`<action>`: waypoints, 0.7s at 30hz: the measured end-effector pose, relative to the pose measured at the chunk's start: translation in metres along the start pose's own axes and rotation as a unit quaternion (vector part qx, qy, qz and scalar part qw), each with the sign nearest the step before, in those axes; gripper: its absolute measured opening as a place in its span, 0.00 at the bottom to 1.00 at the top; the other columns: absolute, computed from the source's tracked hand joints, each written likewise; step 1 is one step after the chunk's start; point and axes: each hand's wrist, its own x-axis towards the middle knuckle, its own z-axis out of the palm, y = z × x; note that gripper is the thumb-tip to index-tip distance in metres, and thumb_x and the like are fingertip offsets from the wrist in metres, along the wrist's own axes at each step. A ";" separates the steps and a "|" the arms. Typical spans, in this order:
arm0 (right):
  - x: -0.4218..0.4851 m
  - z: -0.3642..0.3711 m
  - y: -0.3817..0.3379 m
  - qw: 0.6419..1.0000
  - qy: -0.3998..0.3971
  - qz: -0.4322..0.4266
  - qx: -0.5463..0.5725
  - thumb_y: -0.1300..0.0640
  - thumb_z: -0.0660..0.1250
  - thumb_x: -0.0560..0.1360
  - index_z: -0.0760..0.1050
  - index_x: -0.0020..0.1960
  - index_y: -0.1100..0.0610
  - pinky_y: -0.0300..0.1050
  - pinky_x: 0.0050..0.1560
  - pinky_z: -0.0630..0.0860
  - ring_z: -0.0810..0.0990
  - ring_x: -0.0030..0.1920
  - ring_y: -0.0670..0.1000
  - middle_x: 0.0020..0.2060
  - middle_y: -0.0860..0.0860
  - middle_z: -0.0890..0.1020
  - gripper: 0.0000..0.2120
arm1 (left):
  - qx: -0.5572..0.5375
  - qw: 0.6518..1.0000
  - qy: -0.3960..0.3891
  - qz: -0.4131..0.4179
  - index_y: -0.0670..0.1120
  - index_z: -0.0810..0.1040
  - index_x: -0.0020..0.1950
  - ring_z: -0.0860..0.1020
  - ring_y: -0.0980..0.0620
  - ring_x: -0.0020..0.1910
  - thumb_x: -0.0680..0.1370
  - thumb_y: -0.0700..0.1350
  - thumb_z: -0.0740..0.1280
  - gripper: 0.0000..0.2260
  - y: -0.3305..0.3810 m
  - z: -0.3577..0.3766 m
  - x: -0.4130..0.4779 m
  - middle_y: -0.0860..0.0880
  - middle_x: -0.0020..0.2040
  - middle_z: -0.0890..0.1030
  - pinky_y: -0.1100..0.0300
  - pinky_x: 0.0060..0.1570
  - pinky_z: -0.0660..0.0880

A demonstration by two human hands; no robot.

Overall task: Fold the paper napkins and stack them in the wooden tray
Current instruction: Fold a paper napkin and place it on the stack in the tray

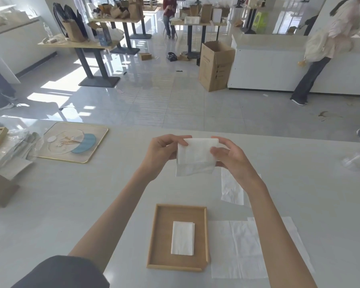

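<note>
Loose napkins (pixel 247 246) beside the wooden tray (pixel 161 235)

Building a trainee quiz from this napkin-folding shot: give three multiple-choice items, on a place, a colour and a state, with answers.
1. The unfolded napkins lie where, relative to the wooden tray? A left B right C inside
2. Colour of the fan-shaped piece on the gold-rimmed tray? A red B blue C green
3. The held napkin is? A pinched by both hands B flat under one palm C crumpled in a fist
Answers: B, they spread beside its right wall; B, plainly blue; A, left hand and right hand pinch its upper corners.
</note>
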 end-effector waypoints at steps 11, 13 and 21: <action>0.001 0.007 0.001 0.999 0.036 -0.020 0.015 0.60 0.72 0.78 0.75 0.66 0.55 0.47 0.53 0.82 0.87 0.50 0.54 0.50 0.58 0.87 0.17 | -0.043 0.983 -0.063 -0.166 0.43 0.77 0.68 0.85 0.40 0.53 0.86 0.53 0.57 0.19 -0.009 0.001 -0.012 0.40 0.59 0.84 0.46 0.56 0.81; 0.000 0.008 0.002 0.998 0.049 -0.024 0.021 0.58 0.71 0.79 0.75 0.66 0.55 0.48 0.53 0.82 0.86 0.50 0.54 0.50 0.58 0.87 0.17 | 0.000 0.989 -0.059 -0.133 0.42 0.76 0.68 0.84 0.39 0.56 0.84 0.45 0.65 0.14 -0.013 0.000 -0.013 0.39 0.59 0.84 0.43 0.58 0.80; -0.002 0.003 0.006 0.999 0.028 -0.009 0.033 0.62 0.72 0.77 0.74 0.69 0.56 0.46 0.53 0.83 0.87 0.51 0.55 0.51 0.56 0.88 0.21 | 0.036 0.994 -0.041 -0.094 0.42 0.77 0.64 0.86 0.43 0.51 0.80 0.38 0.69 0.13 -0.007 0.000 -0.007 0.39 0.54 0.86 0.51 0.50 0.83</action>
